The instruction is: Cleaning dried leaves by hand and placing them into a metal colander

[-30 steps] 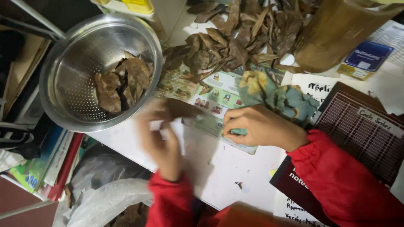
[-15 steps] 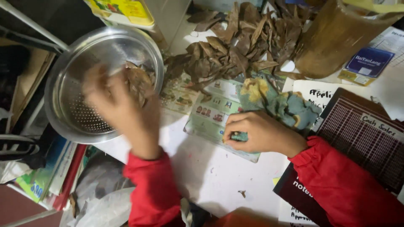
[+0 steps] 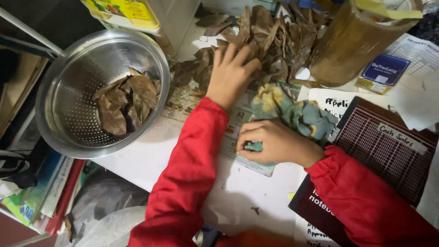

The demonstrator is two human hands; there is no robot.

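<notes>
Head view: the pile of dry leaves runs off the top edge. The left hand lies spread on its near edge, fingers wide, holding nothing. Just below, the right hand pinches a blue-green cloth. Left of the pile, a metal colander holds leaves.

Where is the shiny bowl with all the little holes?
In the head view, the metal colander sits at the left, off the table's edge, holding a few dry leaves, left of the left hand.
</notes>
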